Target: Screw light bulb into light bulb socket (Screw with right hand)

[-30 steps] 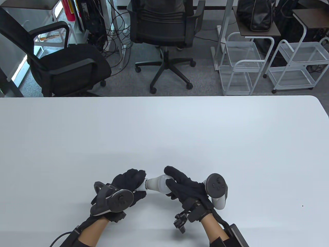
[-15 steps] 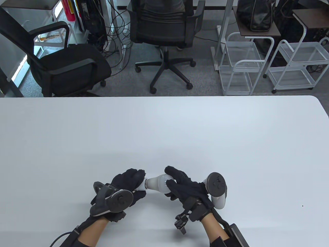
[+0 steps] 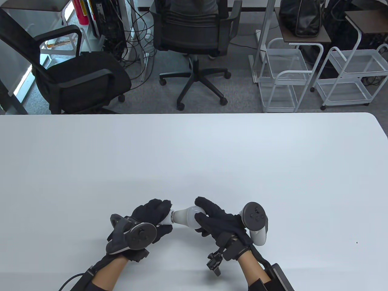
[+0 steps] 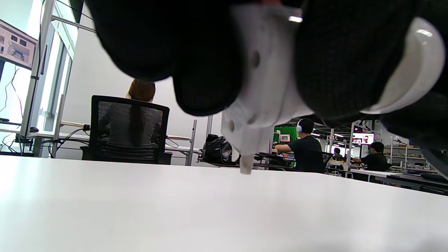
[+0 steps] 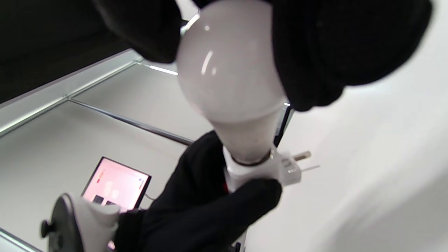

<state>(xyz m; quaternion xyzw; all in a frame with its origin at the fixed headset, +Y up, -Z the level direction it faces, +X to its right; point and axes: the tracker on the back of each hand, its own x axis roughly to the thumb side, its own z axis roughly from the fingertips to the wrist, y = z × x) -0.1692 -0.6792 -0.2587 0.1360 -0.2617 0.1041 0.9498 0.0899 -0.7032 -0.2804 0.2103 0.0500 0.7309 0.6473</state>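
A white light bulb [image 3: 185, 215] lies sideways just above the white table [image 3: 194, 157], its neck pointing left into a white plug-in socket [image 3: 167, 219]. My right hand [image 3: 212, 221] grips the bulb's round end [image 5: 231, 70]. My left hand [image 3: 148, 219] grips the socket, which shows in the left wrist view [image 4: 266, 87] with its plug prongs [image 4: 246, 168] hanging down. In the right wrist view the bulb's neck sits in the socket [image 5: 266, 169] with the left hand's fingers [image 5: 217, 210] around it.
Two black office chairs [image 3: 194, 36] and white wire carts [image 3: 283, 75] stand beyond the table's far edge. A small dark speck [image 3: 356, 242] lies on the table at the right.
The right hand has turned slightly on the bulb; its tracker shifted a little. The left hand and socket have stayed in place.
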